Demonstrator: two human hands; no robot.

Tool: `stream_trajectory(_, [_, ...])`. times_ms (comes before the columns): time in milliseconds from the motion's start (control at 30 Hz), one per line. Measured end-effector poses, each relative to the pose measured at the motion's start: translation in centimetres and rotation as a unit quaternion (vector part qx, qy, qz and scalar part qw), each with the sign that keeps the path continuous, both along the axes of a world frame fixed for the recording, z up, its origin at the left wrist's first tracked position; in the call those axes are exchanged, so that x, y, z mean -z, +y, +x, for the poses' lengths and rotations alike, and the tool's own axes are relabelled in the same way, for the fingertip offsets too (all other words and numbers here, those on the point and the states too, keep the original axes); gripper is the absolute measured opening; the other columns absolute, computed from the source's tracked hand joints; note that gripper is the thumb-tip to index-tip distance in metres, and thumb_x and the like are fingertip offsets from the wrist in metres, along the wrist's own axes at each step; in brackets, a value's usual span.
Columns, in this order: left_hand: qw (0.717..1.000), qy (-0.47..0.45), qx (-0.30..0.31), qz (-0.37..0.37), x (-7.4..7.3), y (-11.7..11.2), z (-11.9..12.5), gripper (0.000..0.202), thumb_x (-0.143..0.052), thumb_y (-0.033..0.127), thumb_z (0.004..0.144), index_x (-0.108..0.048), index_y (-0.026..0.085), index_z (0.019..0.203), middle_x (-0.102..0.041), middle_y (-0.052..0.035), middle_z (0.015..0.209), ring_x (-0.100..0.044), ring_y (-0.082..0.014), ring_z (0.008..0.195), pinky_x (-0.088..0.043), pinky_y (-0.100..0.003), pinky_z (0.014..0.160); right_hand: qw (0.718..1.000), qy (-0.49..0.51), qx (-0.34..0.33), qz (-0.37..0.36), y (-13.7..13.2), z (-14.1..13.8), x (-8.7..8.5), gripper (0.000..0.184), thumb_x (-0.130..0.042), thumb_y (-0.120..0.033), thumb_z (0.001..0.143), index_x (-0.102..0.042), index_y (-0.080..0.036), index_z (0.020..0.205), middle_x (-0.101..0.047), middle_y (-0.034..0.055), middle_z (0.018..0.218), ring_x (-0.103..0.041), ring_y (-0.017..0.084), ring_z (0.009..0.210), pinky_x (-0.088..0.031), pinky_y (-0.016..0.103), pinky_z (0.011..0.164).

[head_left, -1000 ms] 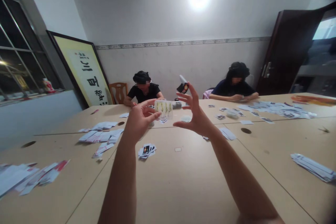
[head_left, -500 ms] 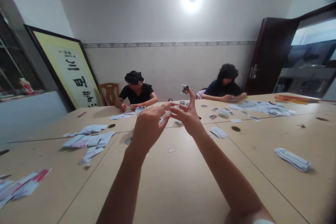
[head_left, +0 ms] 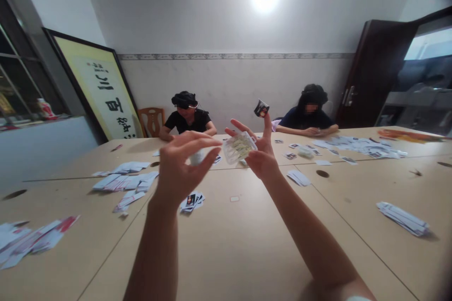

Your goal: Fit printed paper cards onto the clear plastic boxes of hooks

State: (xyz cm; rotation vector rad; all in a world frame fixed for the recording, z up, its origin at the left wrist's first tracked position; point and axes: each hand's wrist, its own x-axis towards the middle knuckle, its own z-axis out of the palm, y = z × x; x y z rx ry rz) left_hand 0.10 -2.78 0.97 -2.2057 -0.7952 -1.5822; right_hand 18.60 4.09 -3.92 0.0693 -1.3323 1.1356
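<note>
Both my hands are raised above the tan table (head_left: 247, 249). My right hand (head_left: 259, 153) grips a small clear packet (head_left: 239, 146) with yellowish contents between thumb and fingers. A small dark card (head_left: 261, 108) sticks up at the tip of its raised finger. My left hand (head_left: 181, 167) hovers just left of the packet, fingers spread and curled, touching nothing I can see. A small pile of dark-faced cards (head_left: 191, 201) lies on the table below my left hand.
Two people (head_left: 187, 119) (head_left: 306, 115) sit at the far side. White cards (head_left: 123, 182) are scattered left, more cards (head_left: 356, 145) far right, a stack (head_left: 402, 218) near right. A framed scroll (head_left: 95, 91) leans on the wall; a dark door (head_left: 374, 70) stands open.
The packet has passed from my left hand to my right hand. The hands met half a second ago and have drawn apart again; my left hand is now free.
</note>
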Motion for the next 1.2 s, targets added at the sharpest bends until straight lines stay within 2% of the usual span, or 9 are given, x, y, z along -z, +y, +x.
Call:
stream_trajectory(100, [0.997, 0.059, 0.05, -0.012, 0.7, 0.6, 1.6, 0.011, -0.073, 0.029, 0.088, -0.075, 0.024, 0.097, -0.078, -0.0031, 0.102, -0.073, -0.0201, 0.1, -0.057, -0.039, 0.093, 1.0, 0.005, 0.009, -0.025, -0.2, -0.3, 0.1, 0.126, -0.084, -0.038, 0.069, 0.01, -0.048, 0.154, -0.065, 0.0067, 0.134, -0.058, 0.03, 0.132, -0.037, 0.065, 0.113])
stream_trajectory(267, [0.996, 0.081, -0.001, 0.037, 2.2, 2.7, 2.8, 0.006, -0.068, 0.022, 0.09, -0.074, 0.022, 0.088, -0.078, -0.0006, 0.085, -0.073, -0.0172, 0.082, -0.056, -0.033, 0.078, 0.996, 0.047, 0.046, -0.067, 0.5, -1.0, 0.9, 0.124, -0.084, -0.034, 0.069, 0.006, -0.049, 0.153, -0.063, 0.0067, 0.137, -0.058, 0.028, 0.133, -0.038, 0.062, 0.114])
stream_trajectory(367, [0.996, 0.075, -0.004, 0.053, 2.4, 3.3, 2.8, 0.005, -0.069, 0.022, 0.089, -0.073, 0.021, 0.086, -0.078, -0.0018, 0.083, -0.073, -0.0191, 0.081, -0.055, -0.036, 0.081, 0.994, 0.068, 0.04, -0.079, 1.0, -1.5, 1.4, 0.122, -0.084, -0.037, 0.071, 0.006, -0.046, 0.154, -0.068, 0.0058, 0.127, -0.062, 0.028, 0.128, -0.042, 0.059, 0.111])
stream_trajectory(533, [0.992, -0.041, 0.056, -0.101, 1.9, 3.2, 2.6, 0.019, -0.072, 0.036, 0.088, -0.072, 0.021, 0.099, -0.075, -0.0062, 0.108, -0.068, -0.0251, 0.11, -0.05, -0.043, 0.101, 0.994, 0.048, -0.031, -0.091, 0.8, -1.4, 1.5, 0.117, -0.083, -0.045, 0.074, 0.0, -0.039, 0.156, -0.074, 0.0065, 0.117, -0.068, 0.029, 0.117, -0.048, 0.056, 0.105])
stream_trajectory(667, [0.92, -0.108, 0.124, -0.356, 2.0, 3.6, 2.1, 0.075, -0.073, 0.056, 0.082, -0.049, 0.021, 0.143, -0.055, -0.0181, 0.143, -0.061, -0.0342, 0.124, -0.057, -0.043, 0.089, 0.996, 0.025, -0.07, -0.057, 0.8, -1.3, 1.6, 0.11, -0.08, -0.04, 0.079, -0.002, -0.042, 0.156, -0.074, 0.0073, 0.12, -0.069, 0.03, 0.115, -0.051, 0.058, 0.101])
stream_trajectory(767, [0.837, -0.131, 0.216, -0.485, 2.1, 3.8, 1.8, 0.088, -0.075, 0.058, 0.08, -0.039, 0.016, 0.149, -0.063, -0.0213, 0.131, -0.069, -0.0307, 0.104, -0.06, -0.032, 0.069, 0.997, 0.003, -0.054, -0.046, 1.3, -1.3, 1.9, 0.113, -0.081, -0.038, 0.078, 0.001, -0.044, 0.156, -0.074, 0.0053, 0.117, -0.074, 0.026, 0.1, -0.058, 0.049, 0.089])
stream_trajectory(867, [0.813, -0.16, 0.22, -0.515, 1.9, 3.8, 1.6, 0.093, -0.079, 0.055, 0.078, -0.038, 0.015, 0.151, -0.068, -0.0185, 0.121, -0.072, -0.0231, 0.089, -0.059, -0.027, 0.065, 0.999, -0.02, -0.015, -0.042, 1.6, -1.3, 1.9, 0.119, -0.082, -0.04, 0.078, 0.008, -0.044, 0.155, -0.076, 0.0011, 0.106, -0.073, 0.021, 0.079, -0.06, 0.041, 0.074])
stream_trajectory(1000, [0.823, -0.165, 0.194, -0.508, 1.8, 4.0, 1.5, 0.083, -0.08, 0.053, 0.077, -0.049, 0.017, 0.146, -0.073, -0.0122, 0.108, -0.071, -0.0157, 0.076, -0.058, -0.023, 0.064, 0.996, -0.05, 0.065, -0.019, 1.2, -1.0, 1.6, 0.114, -0.08, -0.044, 0.08, 0.007, -0.04, 0.155, -0.072, -0.0066, 0.079, -0.068, 0.018, 0.065, -0.059, 0.039, 0.069])
stream_trajectory(1200, [0.908, -0.154, 0.071, -0.383, 2.2, 4.4, 1.1, 0.051, -0.083, 0.051, 0.073, -0.068, 0.014, 0.105, -0.061, 0.0024, 0.061, -0.055, -0.01, 0.046, -0.043, -0.018, 0.042, 0.976, -0.047, 0.212, -0.03, 0.1, -0.9, 0.9, 0.087, -0.079, -0.036, 0.08, -0.023, -0.033, 0.146, -0.066, -0.0087, 0.065, -0.063, 0.016, 0.053, -0.061, 0.036, 0.06])
